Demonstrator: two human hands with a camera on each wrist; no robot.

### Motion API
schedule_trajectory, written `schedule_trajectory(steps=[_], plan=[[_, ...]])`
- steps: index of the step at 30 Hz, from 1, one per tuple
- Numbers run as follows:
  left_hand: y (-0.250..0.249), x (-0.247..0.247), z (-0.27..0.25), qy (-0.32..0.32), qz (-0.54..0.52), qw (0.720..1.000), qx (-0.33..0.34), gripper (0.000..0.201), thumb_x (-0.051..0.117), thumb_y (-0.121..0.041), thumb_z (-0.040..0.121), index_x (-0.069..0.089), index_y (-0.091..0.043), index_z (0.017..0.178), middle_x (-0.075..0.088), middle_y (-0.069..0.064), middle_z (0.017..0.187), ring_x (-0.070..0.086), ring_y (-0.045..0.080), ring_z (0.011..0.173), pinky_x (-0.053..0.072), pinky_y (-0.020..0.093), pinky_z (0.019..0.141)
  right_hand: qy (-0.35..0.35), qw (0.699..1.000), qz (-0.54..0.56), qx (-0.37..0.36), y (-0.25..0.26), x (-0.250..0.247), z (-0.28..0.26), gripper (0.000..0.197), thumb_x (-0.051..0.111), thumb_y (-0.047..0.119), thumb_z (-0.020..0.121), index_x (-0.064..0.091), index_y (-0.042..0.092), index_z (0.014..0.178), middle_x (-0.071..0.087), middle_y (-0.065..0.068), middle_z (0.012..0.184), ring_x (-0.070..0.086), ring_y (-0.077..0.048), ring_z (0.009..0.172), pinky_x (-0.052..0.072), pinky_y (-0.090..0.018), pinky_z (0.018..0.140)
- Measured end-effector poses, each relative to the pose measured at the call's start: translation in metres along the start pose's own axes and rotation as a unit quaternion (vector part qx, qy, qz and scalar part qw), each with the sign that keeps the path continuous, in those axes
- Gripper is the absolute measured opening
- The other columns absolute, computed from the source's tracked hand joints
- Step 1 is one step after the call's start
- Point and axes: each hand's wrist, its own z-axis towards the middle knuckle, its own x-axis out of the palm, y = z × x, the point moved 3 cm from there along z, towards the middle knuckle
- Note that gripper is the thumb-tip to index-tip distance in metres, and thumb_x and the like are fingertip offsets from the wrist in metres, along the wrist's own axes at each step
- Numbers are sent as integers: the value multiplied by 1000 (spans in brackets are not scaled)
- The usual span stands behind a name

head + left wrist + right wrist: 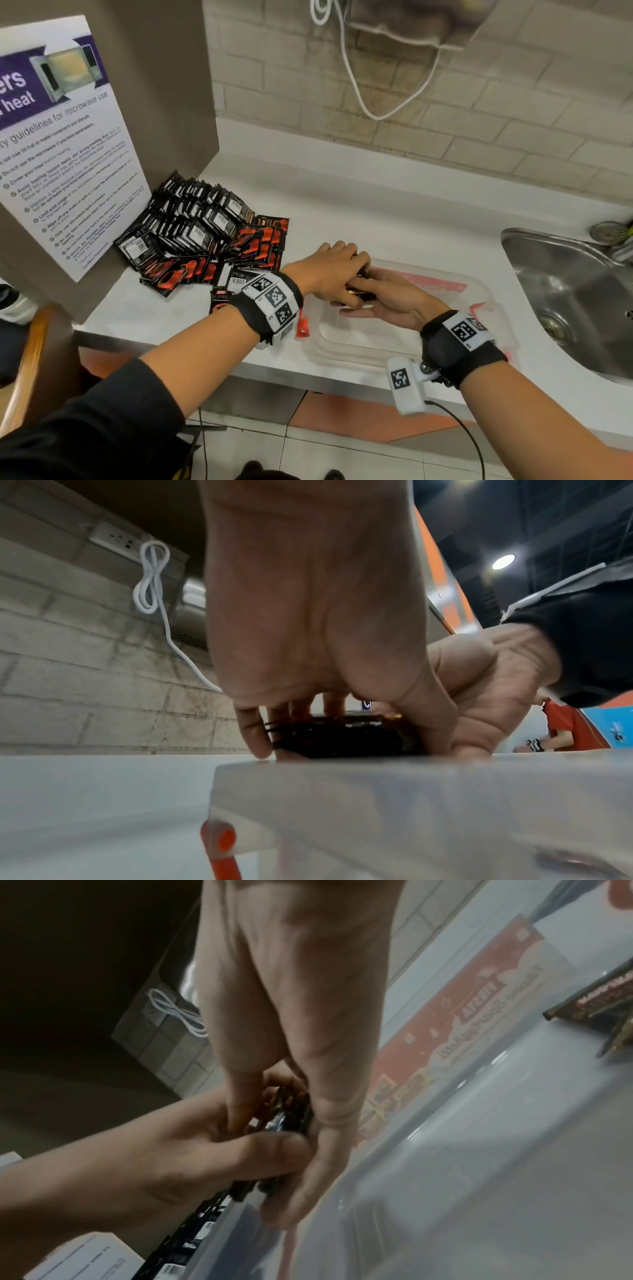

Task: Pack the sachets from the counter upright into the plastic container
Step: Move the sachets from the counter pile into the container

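A heap of black and red sachets (202,233) lies on the white counter at the left. The clear plastic container (479,294) with red clips stands in front of me. Both hands meet over its left part. My left hand (354,274) grips a dark bundle of sachets (359,737) from above, fingers curled round it. My right hand (358,293) pinches the same bundle (291,1118) from the side, thumb against fingers. The bundle sits at about rim height. A few sachets (609,1001) lean inside the container at its far end.
A steel sink (565,301) lies to the right of the container. A brown panel with a microwave poster (68,154) closes off the left. One loose sachet (219,298) lies by my left wrist. A white cable (359,96) hangs on the brick wall.
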Motion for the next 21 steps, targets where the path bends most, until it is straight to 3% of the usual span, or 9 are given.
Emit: schedule_trajectory(steps=[5, 7, 10, 13, 17, 21], plan=[[-4, 1, -2, -47, 31, 998, 29, 73, 70, -61, 79, 45, -17, 132, 46, 4, 120, 39, 21, 110, 29, 37, 98, -39, 997, -61, -14, 3, -1, 2, 26, 60, -6, 94, 61, 2, 119, 70, -17, 112, 69, -29, 102, 60, -38, 83], [-6, 4, -2, -54, 32, 998, 28, 75, 72, -61, 77, 46, -17, 131, 47, 4, 121, 39, 21, 109, 31, 36, 98, -55, 995, -82, -9, 0, -1, 3, 28, 60, -7, 94, 60, 2, 121, 68, -17, 113, 68, -29, 104, 59, -38, 84], [-2, 5, -4, -56, -30, 998, 27, 86, 77, -62, 73, 41, -21, 139, 44, 2, 127, 39, 20, 114, 34, 34, 99, -54, 996, -75, 14, -3, -4, 3, 28, 60, -6, 94, 60, 0, 121, 69, -19, 113, 67, -33, 106, 56, -45, 94], [9, 2, -15, -102, -145, 984, 8, 98, 75, -71, 70, 32, -30, 148, 38, -3, 137, 32, 15, 125, 27, 32, 104, -48, 995, -78, 46, -1, -7, 1, 20, 60, -6, 94, 64, 0, 112, 71, -19, 103, 69, -31, 97, 57, -41, 91], [26, 8, -28, -188, -265, 943, -69, 77, 53, -76, 84, 40, -31, 145, 39, -3, 139, 31, 17, 132, 28, 38, 111, -80, 986, -115, 89, -1, -6, 5, 19, 56, -5, 97, 62, -2, 115, 68, -18, 104, 68, -28, 94, 60, -32, 76], [31, 31, -31, -177, -278, 936, -121, 56, 42, -59, 99, 46, -23, 142, 39, 2, 138, 33, 22, 134, 29, 44, 115, -92, 973, -169, 126, -7, 5, 17, 28, 56, -7, 97, 57, -9, 125, 65, -19, 106, 65, -27, 95, 57, -35, 84]])
